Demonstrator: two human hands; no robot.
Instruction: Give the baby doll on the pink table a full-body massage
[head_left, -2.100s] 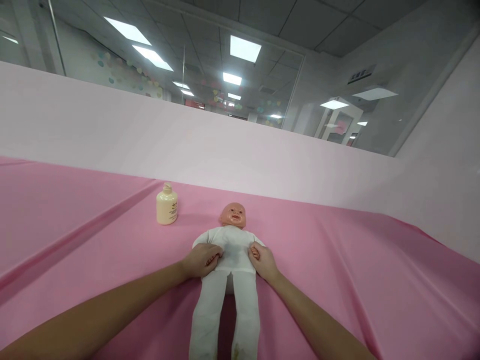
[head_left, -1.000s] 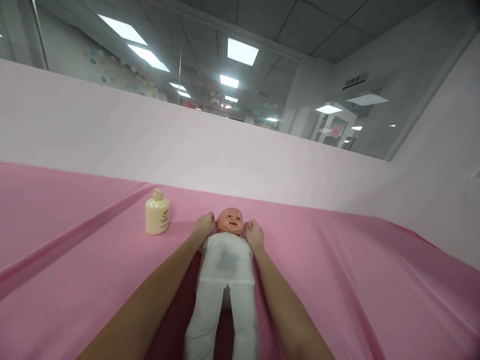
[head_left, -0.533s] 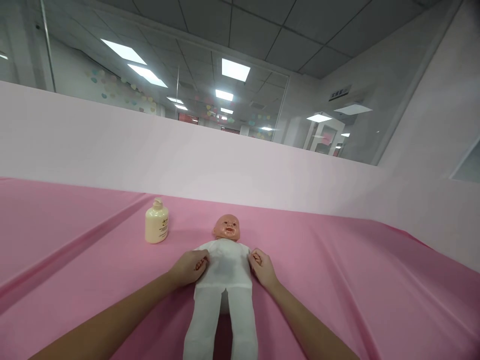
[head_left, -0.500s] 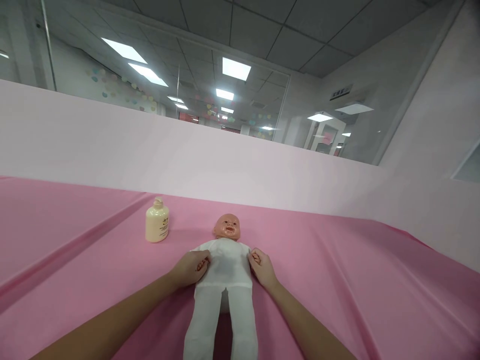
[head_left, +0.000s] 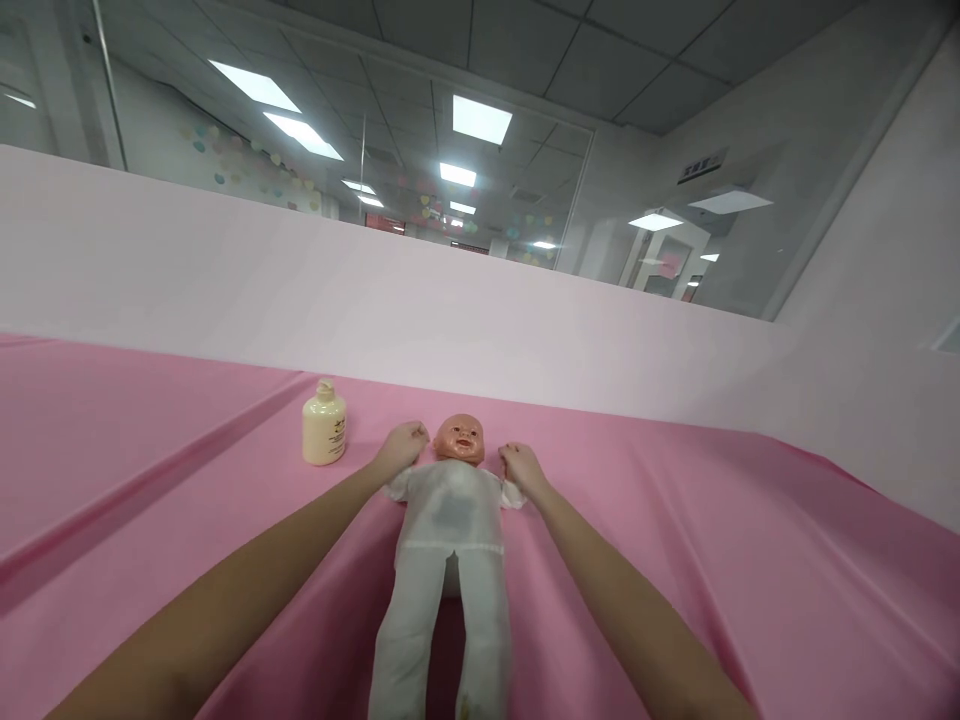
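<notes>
Baby doll (head_left: 450, 520) flat on its back on the pink cloth (head_left: 675, 560), head (head_left: 459, 440) pointing away from the camera, white-suited legs trailing toward the lower edge. Faint grey patch (head_left: 452, 507) on the chest of the suit.

Left hand (head_left: 403, 447) up beside the doll's head, just past the shoulder on that side, fingers loosely curled, knuckles up. Right hand (head_left: 519, 466) mirrored on the doll's other side, a shade lower, fingers likewise bent over the end of the short sleeve. Touching the doll at the shoulders and sleeve ends, as far as visible; whether anything is actually clasped inside either curl, impossible to tell, palms being turned down and away.

Half a second ago: both hands lower, flanking the doll's waist. Now: slid up along the torso to shoulder level, sleeves spread outward with them. Same high position a second ago, same low one two seconds ago, so apparently a repeated up-and-down stroke along the doll's flanks, currently at the top of a pass. Doll itself hardly shifted on the cloth.

Cream pump bottle (head_left: 324, 424) upright, to the left of the doll's head, just beyond the left hand, untouched. Pale pink partition (head_left: 375, 290) behind the doll, glass and ceiling lights above it.
</notes>
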